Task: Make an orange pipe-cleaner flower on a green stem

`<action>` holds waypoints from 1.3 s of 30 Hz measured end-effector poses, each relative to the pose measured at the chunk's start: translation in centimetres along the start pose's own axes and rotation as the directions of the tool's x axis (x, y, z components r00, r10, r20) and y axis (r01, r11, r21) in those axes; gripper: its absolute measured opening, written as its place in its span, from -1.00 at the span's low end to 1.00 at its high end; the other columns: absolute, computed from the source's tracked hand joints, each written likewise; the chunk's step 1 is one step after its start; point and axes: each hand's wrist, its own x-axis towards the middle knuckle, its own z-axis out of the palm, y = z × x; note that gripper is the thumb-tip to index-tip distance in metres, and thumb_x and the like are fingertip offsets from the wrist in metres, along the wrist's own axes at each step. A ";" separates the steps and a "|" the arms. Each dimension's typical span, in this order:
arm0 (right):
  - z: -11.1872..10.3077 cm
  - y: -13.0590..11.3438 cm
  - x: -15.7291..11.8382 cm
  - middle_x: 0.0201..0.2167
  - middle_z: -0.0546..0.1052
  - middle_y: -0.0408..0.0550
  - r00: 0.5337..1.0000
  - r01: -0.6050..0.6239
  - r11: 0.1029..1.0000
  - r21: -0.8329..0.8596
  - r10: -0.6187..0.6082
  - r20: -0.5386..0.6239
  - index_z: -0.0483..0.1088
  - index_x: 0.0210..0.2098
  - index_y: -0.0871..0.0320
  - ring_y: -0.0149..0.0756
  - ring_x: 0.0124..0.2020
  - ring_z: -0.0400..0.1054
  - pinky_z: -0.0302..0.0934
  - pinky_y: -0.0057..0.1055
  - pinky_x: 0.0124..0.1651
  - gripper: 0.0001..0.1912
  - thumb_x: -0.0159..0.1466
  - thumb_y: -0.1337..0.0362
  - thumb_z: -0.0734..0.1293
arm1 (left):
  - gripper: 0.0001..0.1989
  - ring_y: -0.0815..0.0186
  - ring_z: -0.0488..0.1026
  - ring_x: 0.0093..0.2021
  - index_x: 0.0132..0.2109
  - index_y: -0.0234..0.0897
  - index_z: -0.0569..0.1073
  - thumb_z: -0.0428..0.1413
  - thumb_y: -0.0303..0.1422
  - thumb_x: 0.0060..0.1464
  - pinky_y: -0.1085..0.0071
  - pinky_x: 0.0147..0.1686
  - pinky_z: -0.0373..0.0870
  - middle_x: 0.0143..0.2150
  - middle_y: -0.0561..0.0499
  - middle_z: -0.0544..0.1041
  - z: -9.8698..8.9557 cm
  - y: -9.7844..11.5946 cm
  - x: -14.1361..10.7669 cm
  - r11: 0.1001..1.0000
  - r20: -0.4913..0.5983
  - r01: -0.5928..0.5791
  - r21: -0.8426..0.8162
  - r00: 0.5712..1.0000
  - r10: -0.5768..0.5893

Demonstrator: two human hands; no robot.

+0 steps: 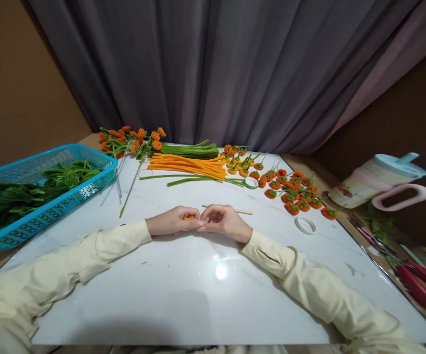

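My left hand (pixel 170 221) is closed around a small yellow-orange fuzzy piece (pixel 190 218), mostly covered by the fingers. It looks like the chenille stems on the table. My right hand (pixel 229 223) meets it fingertip to fingertip, thumb and fingers pinched together; whatever they grip is hidden. Both hands are low over the white tabletop (pixel 154 295). Just behind the right hand lies a thin wooden stick (pixel 244 212). Farther back are a bundle of orange chenille stems (pixel 187 164) and a bundle of green chenille stems (pixel 193 151), with loose green stems (pixel 183 179) in front.
On the left stands a blue basket (pixel 98 179) of green fuzzy leaves (pixel 69 174). Orange chenille flowers (pixel 294 189) spread at right, near a white tape roll (pixel 305 225) and a green tape roll (pixel 250 183). A tumbler (pixel 375 179) and red-handled pliers (pixel 417 287) lie along the right edge.
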 end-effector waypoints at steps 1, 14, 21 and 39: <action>0.0 0.0 0.0 -0.61 0.38 -0.20 1.000 -0.011 1.000 0.005 0.011 0.002 0.37 -0.47 0.25 -0.50 -0.62 0.24 0.19 -0.55 -0.53 -0.63 -0.13 0.16 0.51 | -0.65 0.51 0.05 -0.62 -0.37 -0.33 0.32 0.00 -0.08 0.06 0.55 -0.63 -0.04 -0.61 0.19 0.14 0.0 0.0 0.0 1.000 0.001 -0.006 0.011 1.000 0.006; 0.0 -0.1 0.0 -0.58 0.42 -0.18 0.999 -0.050 0.990 0.129 0.048 0.018 0.38 -0.45 0.26 -0.47 -0.59 0.29 0.28 -0.52 -0.51 -0.65 -0.13 0.21 0.52 | -0.66 0.52 0.01 -0.68 -0.36 -0.31 0.31 -0.01 -0.08 0.08 0.55 -0.69 -0.09 -0.65 0.20 0.12 0.0 0.0 0.0 0.993 0.030 0.006 -0.119 1.000 -0.002; -0.1 -0.2 -0.1 -0.53 0.43 -0.15 0.999 -0.035 0.976 0.217 0.031 0.023 0.40 -0.39 0.27 -0.47 -0.56 0.31 0.33 -0.49 -0.49 -0.67 -0.07 0.24 0.51 | -0.73 0.55 0.04 -0.70 -0.38 -0.31 0.26 -0.02 -0.18 0.13 0.58 -0.70 -0.03 -0.59 0.17 0.19 -0.1 0.1 0.0 0.946 0.054 0.015 -0.323 0.999 0.003; 0.1 -0.4 -0.2 -0.55 0.44 -0.17 0.999 -0.010 0.994 0.110 0.014 -0.034 0.42 -0.41 0.26 -0.48 -0.61 0.32 0.29 -0.54 -0.52 -0.69 -0.08 0.21 0.50 | -0.70 0.56 0.05 -0.70 -0.39 -0.31 0.24 -0.03 -0.14 0.12 0.58 -0.72 -0.04 -0.59 0.18 0.17 -0.1 -0.2 0.1 0.960 0.052 0.014 -0.279 0.999 0.001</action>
